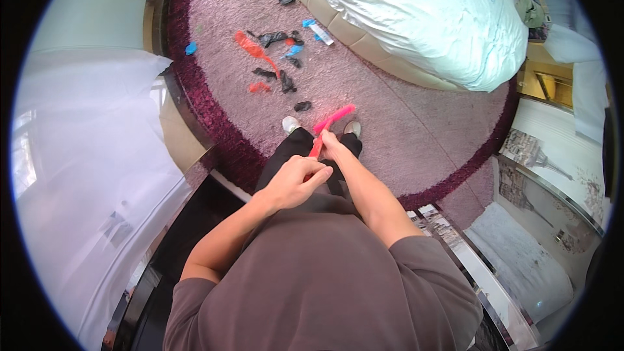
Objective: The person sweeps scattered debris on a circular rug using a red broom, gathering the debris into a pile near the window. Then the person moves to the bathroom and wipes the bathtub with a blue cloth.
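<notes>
A broom with a pink bristle head [335, 117] and a red handle [317, 147] slants away from my body. My left hand [298, 181] is closed around the upper handle near my waist. Further down, just behind the head, my right hand [330, 145] grips the same handle. The broom head is low between my two shoes, over the carpet. Closest beyond it lies a crumpled black scrap [302, 106]. Further off are a long red plastic strip [251, 46], several black plastic scraps [272, 39] and a blue scrap [294, 50].
A round pinkish carpet [390, 141] with a dark purple border [234, 139] lies underfoot. The cream padded base [348, 29] of a bed curves at upper right; a white packet [321, 34] lies beside it. White sheeting [92, 156] hangs at left. Printed panels [526, 195] stand at right.
</notes>
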Action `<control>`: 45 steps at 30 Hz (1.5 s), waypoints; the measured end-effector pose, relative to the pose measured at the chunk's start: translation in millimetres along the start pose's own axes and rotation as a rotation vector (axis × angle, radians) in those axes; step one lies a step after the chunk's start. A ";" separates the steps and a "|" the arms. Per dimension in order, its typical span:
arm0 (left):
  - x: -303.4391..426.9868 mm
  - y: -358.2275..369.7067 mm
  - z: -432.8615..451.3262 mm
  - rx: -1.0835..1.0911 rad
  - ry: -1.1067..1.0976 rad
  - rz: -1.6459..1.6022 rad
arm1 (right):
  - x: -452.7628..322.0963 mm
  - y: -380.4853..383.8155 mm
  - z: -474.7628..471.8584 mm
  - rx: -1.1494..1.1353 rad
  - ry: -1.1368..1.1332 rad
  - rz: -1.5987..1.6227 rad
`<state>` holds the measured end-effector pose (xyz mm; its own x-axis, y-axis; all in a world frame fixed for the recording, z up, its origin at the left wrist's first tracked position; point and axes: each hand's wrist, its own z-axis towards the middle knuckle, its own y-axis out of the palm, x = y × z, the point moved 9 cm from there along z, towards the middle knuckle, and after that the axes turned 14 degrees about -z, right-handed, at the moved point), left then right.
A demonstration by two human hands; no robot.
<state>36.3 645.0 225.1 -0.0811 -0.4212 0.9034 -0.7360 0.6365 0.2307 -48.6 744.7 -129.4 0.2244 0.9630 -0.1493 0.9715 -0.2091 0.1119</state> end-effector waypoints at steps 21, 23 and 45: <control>103.0 -65.2 -75.7 0.394 0.429 0.466 | -227.7 211.1 -88.2 -0.329 -0.459 -0.243; 99.5 -75.2 -81.2 0.407 0.429 0.341 | -206.6 197.7 -86.8 -0.298 -0.421 -0.354; 57.1 -243.3 56.9 0.964 0.191 -0.407 | -165.0 221.5 55.7 -0.383 0.389 -0.269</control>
<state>172.5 429.2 200.0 0.3363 -0.3256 0.8837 -0.9122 -0.3458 0.2197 133.8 530.1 -134.7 -0.1400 0.9802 0.1402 0.8772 0.0571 0.4767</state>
